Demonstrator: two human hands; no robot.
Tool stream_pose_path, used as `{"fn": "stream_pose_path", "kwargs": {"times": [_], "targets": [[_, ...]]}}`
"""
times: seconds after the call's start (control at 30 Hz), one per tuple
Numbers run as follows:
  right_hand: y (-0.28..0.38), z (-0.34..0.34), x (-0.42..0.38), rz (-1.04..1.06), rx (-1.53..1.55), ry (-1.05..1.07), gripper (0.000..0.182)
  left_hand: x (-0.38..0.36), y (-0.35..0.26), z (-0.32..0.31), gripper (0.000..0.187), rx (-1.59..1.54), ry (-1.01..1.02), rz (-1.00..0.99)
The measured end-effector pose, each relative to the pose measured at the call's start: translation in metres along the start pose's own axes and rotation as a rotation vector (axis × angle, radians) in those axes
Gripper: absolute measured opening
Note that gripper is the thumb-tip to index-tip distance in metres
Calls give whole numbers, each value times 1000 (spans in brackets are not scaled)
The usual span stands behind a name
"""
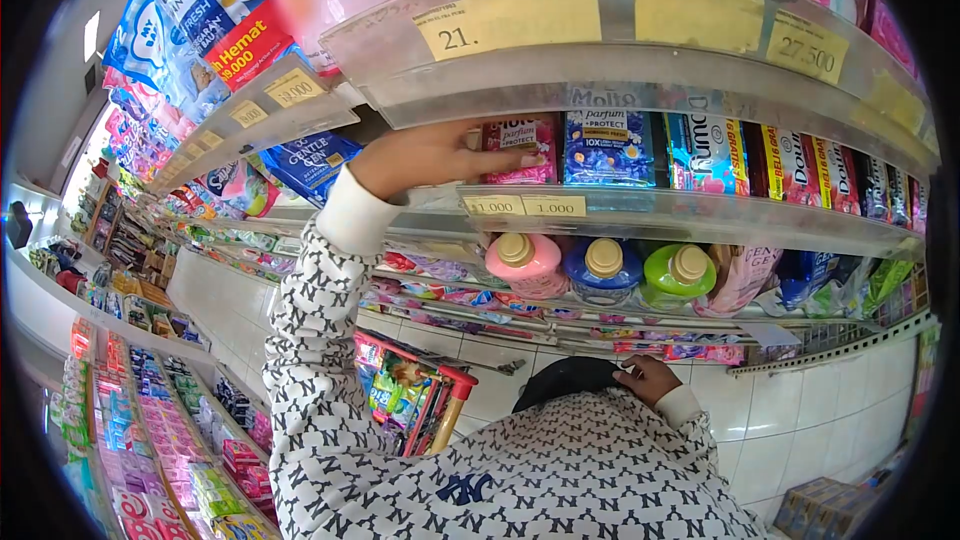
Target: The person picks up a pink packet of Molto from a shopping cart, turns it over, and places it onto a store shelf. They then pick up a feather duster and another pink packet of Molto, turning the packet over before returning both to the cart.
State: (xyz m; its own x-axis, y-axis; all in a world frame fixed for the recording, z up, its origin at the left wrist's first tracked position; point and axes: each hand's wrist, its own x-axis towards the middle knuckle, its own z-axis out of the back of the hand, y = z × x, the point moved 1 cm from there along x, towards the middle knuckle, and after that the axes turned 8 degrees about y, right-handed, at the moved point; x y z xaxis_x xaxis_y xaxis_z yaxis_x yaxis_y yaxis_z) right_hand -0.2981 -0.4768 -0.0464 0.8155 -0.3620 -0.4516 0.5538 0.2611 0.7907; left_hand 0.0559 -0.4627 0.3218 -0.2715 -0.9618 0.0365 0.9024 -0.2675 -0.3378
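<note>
My left hand (425,157) reaches onto the middle shelf at a pink Molto sachet pack (520,148). Its thumb lies across the pack's front, and the other fingers are partly hidden under the upper shelf edge. Directly right of that pack stands a blue Molto pack (609,148), with Downy packs (706,153) beyond it. Low down near my body, my right hand (650,379) has its fingers curled at the edge of a black rounded object (568,380), whose kind I cannot make out.
Pink (526,268), blue (603,272) and green (678,276) capped bottles stand one shelf below. The upper shelf's price rail (640,85) overhangs my left hand. A red-framed cart (440,400) with colourful packs stands by my left side. Cartons (825,510) sit on the floor.
</note>
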Motion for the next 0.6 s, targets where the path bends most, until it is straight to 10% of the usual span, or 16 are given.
{"fn": "stream_pose_path", "kwargs": {"times": [0.6], "targets": [[-5,-1,-4,14,17,15,59,-4,5,-1,57,24,68,75]]}}
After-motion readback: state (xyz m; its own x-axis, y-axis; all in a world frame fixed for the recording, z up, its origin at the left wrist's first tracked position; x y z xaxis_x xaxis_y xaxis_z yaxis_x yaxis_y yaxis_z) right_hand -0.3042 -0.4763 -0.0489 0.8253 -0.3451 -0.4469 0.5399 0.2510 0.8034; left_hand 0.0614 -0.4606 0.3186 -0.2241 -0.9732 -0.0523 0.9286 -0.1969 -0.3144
